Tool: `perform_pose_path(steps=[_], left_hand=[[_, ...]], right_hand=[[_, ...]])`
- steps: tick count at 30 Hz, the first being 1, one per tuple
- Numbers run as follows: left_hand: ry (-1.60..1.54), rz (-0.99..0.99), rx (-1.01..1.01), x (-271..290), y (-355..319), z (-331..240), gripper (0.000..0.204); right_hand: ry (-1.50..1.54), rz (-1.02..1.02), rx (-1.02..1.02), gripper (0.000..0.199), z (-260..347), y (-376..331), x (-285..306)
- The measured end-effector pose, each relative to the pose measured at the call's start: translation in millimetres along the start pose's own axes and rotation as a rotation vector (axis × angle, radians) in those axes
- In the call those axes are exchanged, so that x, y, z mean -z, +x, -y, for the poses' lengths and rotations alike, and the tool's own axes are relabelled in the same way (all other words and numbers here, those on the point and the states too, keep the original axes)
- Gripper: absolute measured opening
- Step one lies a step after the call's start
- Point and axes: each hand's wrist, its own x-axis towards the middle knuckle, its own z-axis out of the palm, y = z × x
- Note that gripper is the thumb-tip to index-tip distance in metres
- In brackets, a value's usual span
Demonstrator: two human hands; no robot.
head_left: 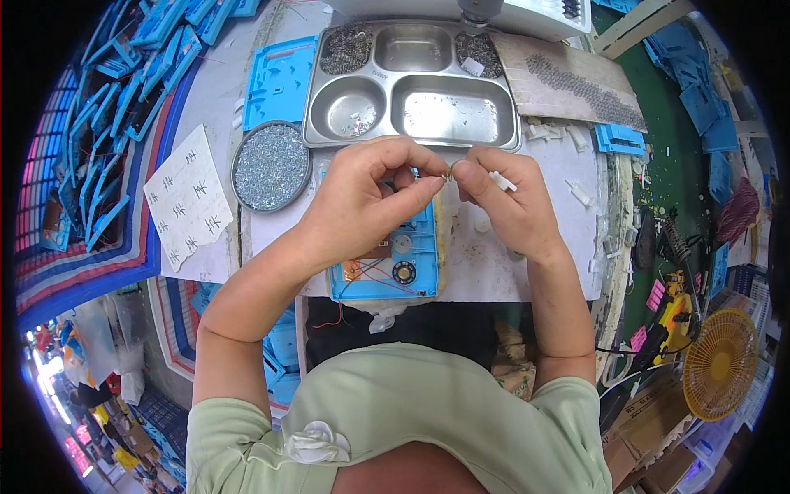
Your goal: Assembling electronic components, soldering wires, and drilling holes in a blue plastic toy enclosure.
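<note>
My left hand [374, 189] and my right hand [514, 202] meet above the table, both closed with thumb and fingertips pinched. A tiny shiny metal piece [448, 175] sits between the two sets of fingertips; its exact shape is too small to tell. From my right hand's fingers sticks out a small white plastic piece [503, 181]. Below my hands lies a blue plastic casing [383, 284], partly hidden by my left hand. Inside it show a round black speaker [404, 272], a pale disc [401, 244] and thin red and dark wires.
A steel compartment tray [383, 82] holds small dark metal parts. Beside it are a round dish of screw-like bits [271, 166], a marked paper [189, 198], a blue panel [280, 86] and a board with metal parts [568, 78]. White plastic parts [578, 193] lie right; blue casings [107, 140] pile left.
</note>
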Motion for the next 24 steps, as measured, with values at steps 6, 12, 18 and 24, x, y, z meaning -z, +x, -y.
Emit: perform_pose_path(steps=[6, 12, 18, 24], left_hand=[[0.022, -0.005, -0.020, 0.0, -1.1, 2.0, 0.015], [0.168, -0.069, -0.164, -4.2, -0.5, -0.1, 0.014], [0.248, -0.145, -0.309, -9.1, 1.1, 2.3, 0.014], [-0.068, -0.010, 0.137, -7.3, -3.2, 0.6, 0.014]], right_hand=[[0.061, -0.041, -0.030, 0.045, 0.8, 0.3, -4.4], [0.150, -0.053, -0.173, 0.055, 2.7, -0.5, -6.5], [0.249, -0.006, -0.301, 0.059, 6.2, 0.8, -6.2], [0.187, -0.022, -0.256, 0.054, 5.6, -1.0, -7.9]])
